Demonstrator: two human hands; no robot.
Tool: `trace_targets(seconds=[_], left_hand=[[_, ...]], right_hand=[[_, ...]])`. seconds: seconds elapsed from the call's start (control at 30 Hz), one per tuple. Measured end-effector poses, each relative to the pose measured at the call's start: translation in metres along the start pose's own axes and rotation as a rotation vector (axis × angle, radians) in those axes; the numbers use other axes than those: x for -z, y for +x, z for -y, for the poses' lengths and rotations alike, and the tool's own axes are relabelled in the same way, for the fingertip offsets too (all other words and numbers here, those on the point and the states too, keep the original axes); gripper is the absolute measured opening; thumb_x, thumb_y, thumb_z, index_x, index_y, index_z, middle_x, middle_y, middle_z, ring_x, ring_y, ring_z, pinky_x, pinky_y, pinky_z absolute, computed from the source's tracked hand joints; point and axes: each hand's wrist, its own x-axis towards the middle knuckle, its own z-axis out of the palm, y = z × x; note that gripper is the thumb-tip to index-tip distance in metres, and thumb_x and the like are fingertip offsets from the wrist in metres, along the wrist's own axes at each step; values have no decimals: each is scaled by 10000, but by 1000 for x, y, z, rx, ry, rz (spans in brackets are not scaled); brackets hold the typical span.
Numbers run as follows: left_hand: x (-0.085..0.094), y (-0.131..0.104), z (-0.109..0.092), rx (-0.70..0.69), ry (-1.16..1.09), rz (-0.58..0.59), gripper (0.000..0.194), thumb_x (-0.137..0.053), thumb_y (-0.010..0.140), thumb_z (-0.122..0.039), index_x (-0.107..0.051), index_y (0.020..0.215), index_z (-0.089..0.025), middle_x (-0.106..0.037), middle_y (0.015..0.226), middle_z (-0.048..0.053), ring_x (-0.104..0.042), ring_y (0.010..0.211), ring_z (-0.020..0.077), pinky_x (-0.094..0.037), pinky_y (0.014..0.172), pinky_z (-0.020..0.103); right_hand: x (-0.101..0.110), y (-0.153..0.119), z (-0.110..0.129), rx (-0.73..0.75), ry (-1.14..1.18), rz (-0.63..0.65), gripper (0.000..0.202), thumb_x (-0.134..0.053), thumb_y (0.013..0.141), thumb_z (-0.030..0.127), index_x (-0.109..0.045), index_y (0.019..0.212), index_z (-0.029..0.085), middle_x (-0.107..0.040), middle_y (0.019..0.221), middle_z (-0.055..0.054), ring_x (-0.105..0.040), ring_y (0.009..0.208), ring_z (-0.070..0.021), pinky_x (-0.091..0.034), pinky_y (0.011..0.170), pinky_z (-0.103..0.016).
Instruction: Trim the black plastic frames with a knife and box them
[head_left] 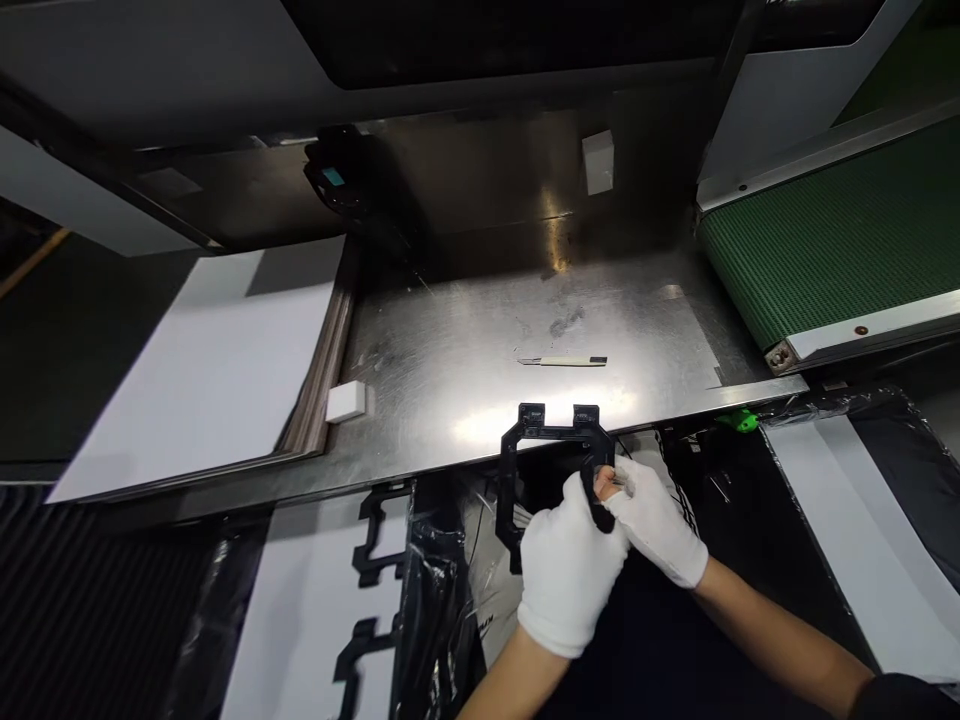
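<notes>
A black plastic frame (508,484) with angled corners and two tabs on top is held upright at the front edge of the metal table. My left hand (568,565), in a white glove, grips its lower right side. At the frame's right side is my right hand (651,512), also gloved, with bare fingertips pinched close against the frame. Whether those fingertips hold something small is hidden. A craft knife (564,361) with a pale handle lies on the table beyond the frame, blade pointing left.
White sheets (225,350) are stacked on the left, beside a small white block (346,401). A green conveyor belt (840,230) runs at the right. More black frames (373,535) lie on white sheet at lower left. Another white block (598,162) and a black device (337,175) are farther back.
</notes>
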Motion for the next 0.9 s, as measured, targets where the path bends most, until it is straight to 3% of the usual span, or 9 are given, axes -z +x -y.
trace_targets(seconds=[0.13, 0.27, 0.5, 0.67, 0.9], left_hand=[[3, 1, -4, 42, 113, 74, 182, -653, 1002, -362, -686, 1104, -215, -764, 761, 86, -751, 669, 336, -440, 638, 350], [2, 1, -5, 18, 133, 53, 160, -596, 1034, -352, -677, 1039, -215, -740, 722, 103, -745, 670, 352, -460, 655, 367], [0, 0, 0, -29, 107, 11, 217, -592, 1018, -320, -702, 1140, -179, -756, 742, 127, -732, 639, 383, -431, 620, 389], [1, 0, -1, 19, 99, 66, 259, -630, 988, -298, -692, 1214, -187, -773, 769, 122, -756, 687, 366, -452, 663, 382], [-1, -1, -1, 7, 159, 25, 177, -630, 1015, -351, -678, 1077, -192, -756, 737, 74, -754, 651, 317, -435, 625, 350]], right_hand=[[2, -1, 1, -16, 26, -10, 421, -681, 944, 605, -529, 806, 237, -542, 788, -1, -498, 744, -184, -458, 655, -300], [0, 1, -1, -31, 58, -19, 458, -716, 907, 644, -532, 802, 238, -529, 784, 6, -489, 734, -180, -452, 653, -302], [0, 1, 2, -59, 182, 59, 332, -738, 893, 493, -552, 809, 231, -548, 813, 9, -510, 781, -182, -457, 724, -307], [0, 1, 2, -36, 111, 72, 305, -694, 904, 451, -535, 762, 234, -529, 771, 13, -497, 750, -180, -435, 705, -309], [0, 3, -5, -39, 40, 5, 370, -651, 928, 529, -572, 730, 226, -570, 732, -8, -532, 711, -190, -454, 667, -317]])
